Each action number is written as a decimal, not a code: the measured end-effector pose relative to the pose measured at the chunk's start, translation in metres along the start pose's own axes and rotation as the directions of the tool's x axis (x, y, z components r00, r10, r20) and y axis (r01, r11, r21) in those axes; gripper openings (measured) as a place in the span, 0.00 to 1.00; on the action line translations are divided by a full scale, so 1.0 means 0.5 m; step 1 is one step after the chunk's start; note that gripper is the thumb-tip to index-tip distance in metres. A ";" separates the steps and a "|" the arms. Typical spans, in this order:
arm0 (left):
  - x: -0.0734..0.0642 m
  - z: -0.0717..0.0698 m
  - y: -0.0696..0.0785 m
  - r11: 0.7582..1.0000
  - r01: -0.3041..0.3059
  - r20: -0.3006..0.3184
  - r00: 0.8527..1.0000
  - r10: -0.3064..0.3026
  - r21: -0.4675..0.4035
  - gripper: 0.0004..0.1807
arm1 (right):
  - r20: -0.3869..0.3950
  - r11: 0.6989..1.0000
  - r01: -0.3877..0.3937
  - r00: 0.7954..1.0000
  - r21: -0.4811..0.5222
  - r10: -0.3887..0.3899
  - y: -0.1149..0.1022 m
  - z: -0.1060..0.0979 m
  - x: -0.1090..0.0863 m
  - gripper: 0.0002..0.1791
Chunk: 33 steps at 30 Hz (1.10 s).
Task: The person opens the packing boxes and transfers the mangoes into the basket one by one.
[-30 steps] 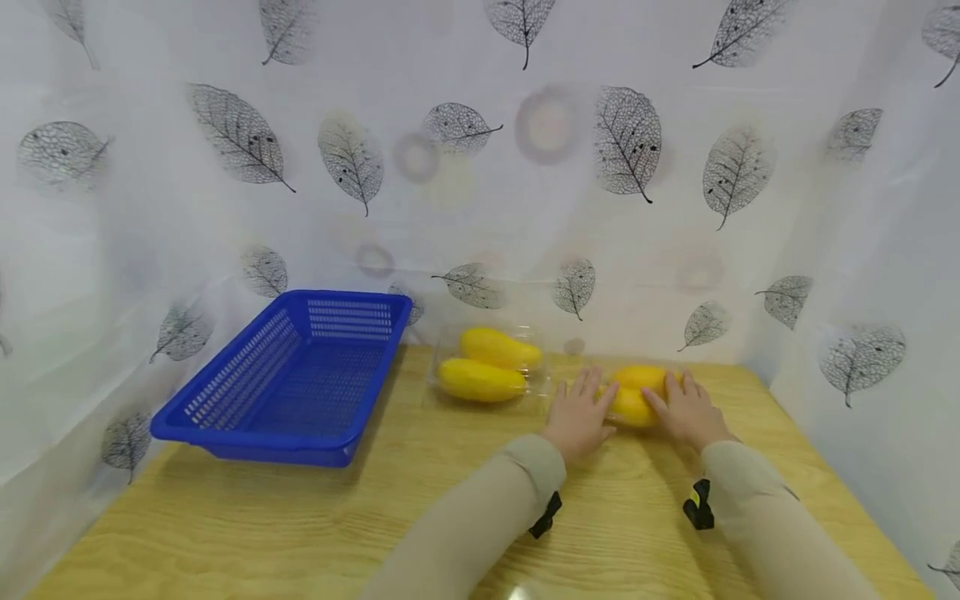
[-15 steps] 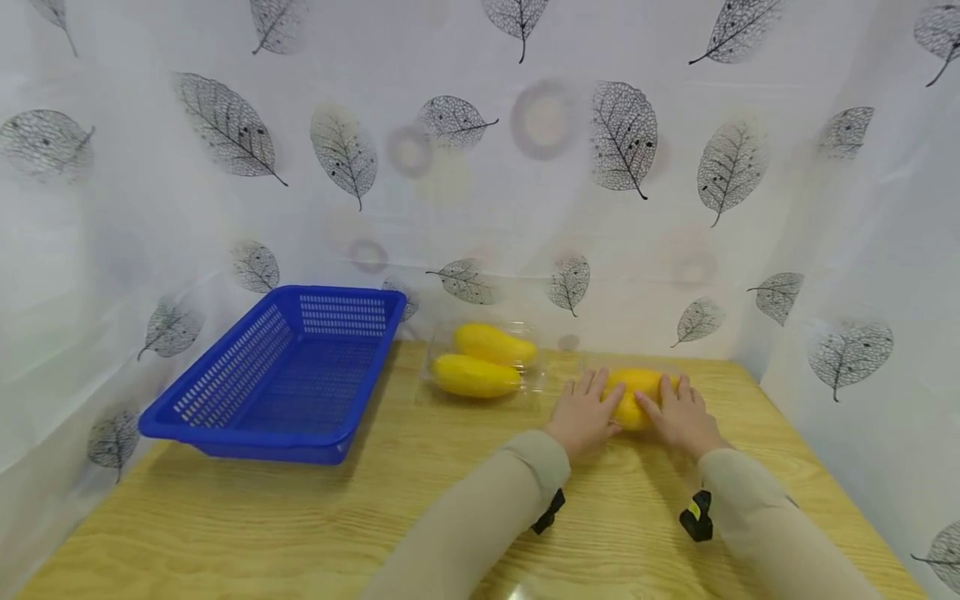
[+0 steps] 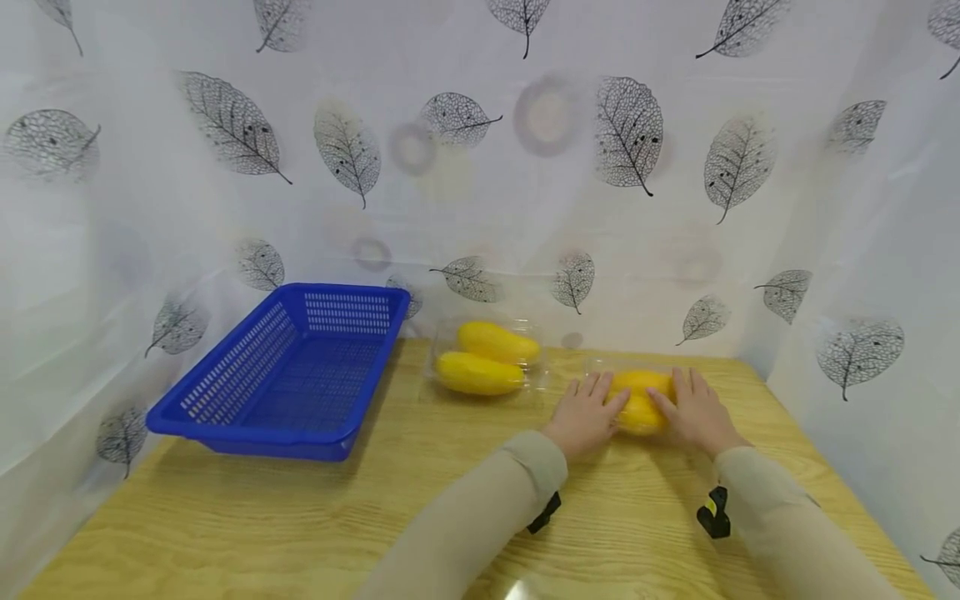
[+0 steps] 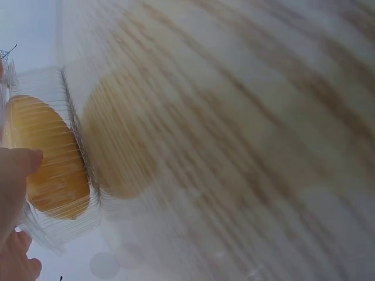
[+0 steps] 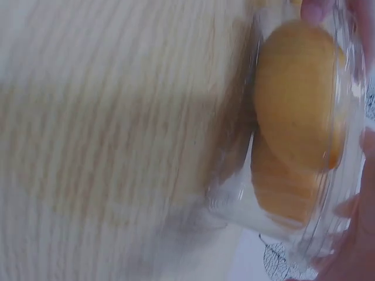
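Toward the back right of the table, in the head view, my left hand (image 3: 585,417) and right hand (image 3: 699,414) hold a clear plastic box (image 5: 234,202) from its two sides. Inside lie two orange-yellow fruits (image 3: 643,407) that look like mangoes. In the left wrist view my thumb lies across the box's near side, over one fruit (image 4: 55,158), with fingertips below. The right wrist view has a fingertip at the box's top and more fingers along its side. Left of the hands sits a second clear box (image 3: 538,379) with two yellow mango-like fruits (image 3: 480,373).
A blue plastic basket (image 3: 341,437) with slotted walls stands on the left of the wooden table (image 3: 420,492). White sheeting (image 3: 495,208) printed with leaves encloses the back and sides. Each wrist wears a small black camera mount (image 3: 714,512).
The hands stay on the right-hand box and shift only slightly on it. The right hand moves a little to the right. The basket and the second box stay put while the head view sways slightly.
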<state>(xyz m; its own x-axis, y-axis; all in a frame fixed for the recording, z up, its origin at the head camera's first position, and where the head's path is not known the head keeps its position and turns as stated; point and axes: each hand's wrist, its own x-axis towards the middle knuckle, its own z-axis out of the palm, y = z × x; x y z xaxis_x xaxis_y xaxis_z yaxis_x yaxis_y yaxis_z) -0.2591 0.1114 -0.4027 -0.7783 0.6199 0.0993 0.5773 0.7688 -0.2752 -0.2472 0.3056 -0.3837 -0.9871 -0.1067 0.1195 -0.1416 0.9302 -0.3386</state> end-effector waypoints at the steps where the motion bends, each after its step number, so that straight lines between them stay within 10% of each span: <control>1: -0.001 0.001 0.000 1.000 -0.003 -0.001 1.000 0.003 -0.002 0.31 | -0.001 1.000 0.013 1.000 0.014 -0.013 0.004 -0.001 0.004 0.45; 10: -0.019 -0.001 0.004 1.000 -0.014 0.011 1.000 0.014 -0.020 0.30 | 0.104 0.989 0.024 0.994 0.148 -0.040 0.023 -0.007 0.008 0.46; 33: -0.088 -0.028 -0.001 0.997 -0.043 0.015 0.999 0.044 -0.069 0.27 | 0.118 0.992 0.010 0.993 0.127 -0.025 -0.014 0.011 -0.029 0.47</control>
<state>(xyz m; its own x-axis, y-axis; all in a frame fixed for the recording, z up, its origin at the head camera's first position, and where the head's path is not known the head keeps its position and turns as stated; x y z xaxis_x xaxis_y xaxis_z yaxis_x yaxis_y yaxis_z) -0.2216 0.0857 -0.3936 -0.7560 0.6506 0.0723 0.6257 0.7506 -0.2123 -0.2324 0.2990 -0.3880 -0.9852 -0.1708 0.0171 -0.1599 0.8771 -0.4529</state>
